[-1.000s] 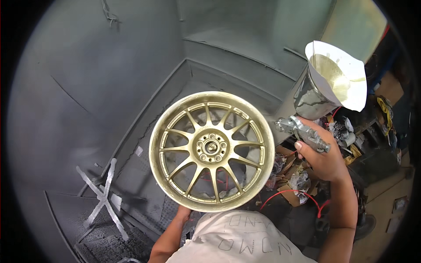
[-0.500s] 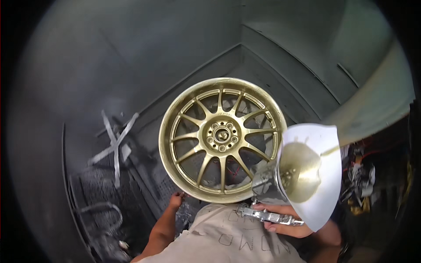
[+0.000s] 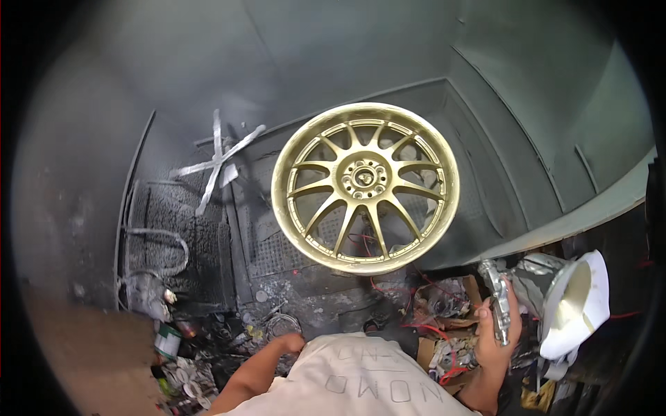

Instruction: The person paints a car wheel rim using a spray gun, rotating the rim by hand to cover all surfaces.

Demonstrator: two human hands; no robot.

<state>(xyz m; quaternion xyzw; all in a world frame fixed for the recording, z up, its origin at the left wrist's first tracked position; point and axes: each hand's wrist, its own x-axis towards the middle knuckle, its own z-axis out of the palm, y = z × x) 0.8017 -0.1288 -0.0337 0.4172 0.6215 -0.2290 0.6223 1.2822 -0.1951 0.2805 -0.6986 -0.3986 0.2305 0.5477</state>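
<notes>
In my right hand (image 3: 494, 331) is a silver paint spray gun (image 3: 497, 305), with my fingers wrapped round it. Beside it, on the right, is a cup (image 3: 533, 277) with a white paper cone (image 3: 590, 305) at its mouth, gold paint smeared inside; the cone is tilted to the right. Ahead of me a multi-spoke car wheel rim (image 3: 364, 179), gold all over, stands raised with its face toward me. My left hand (image 3: 290, 343) is close to my shirt, fingers curled in and apart from the rim; whatever they may hold is hidden.
A grey, paint-dusted booth wall (image 3: 347, 48) surrounds the rim. At left hangs a silver taped cross (image 3: 218, 163), above a bent hose (image 3: 182, 249). Cluttered boxes (image 3: 451, 305), red cables and cans lie on the floor around me. A pale panel edge (image 3: 576, 225) runs along the right.
My right hand has swung right and away from the rim, carrying the spray gun and paper cone. My left hand has drawn back from the rim's lower edge. The view has shifted.
</notes>
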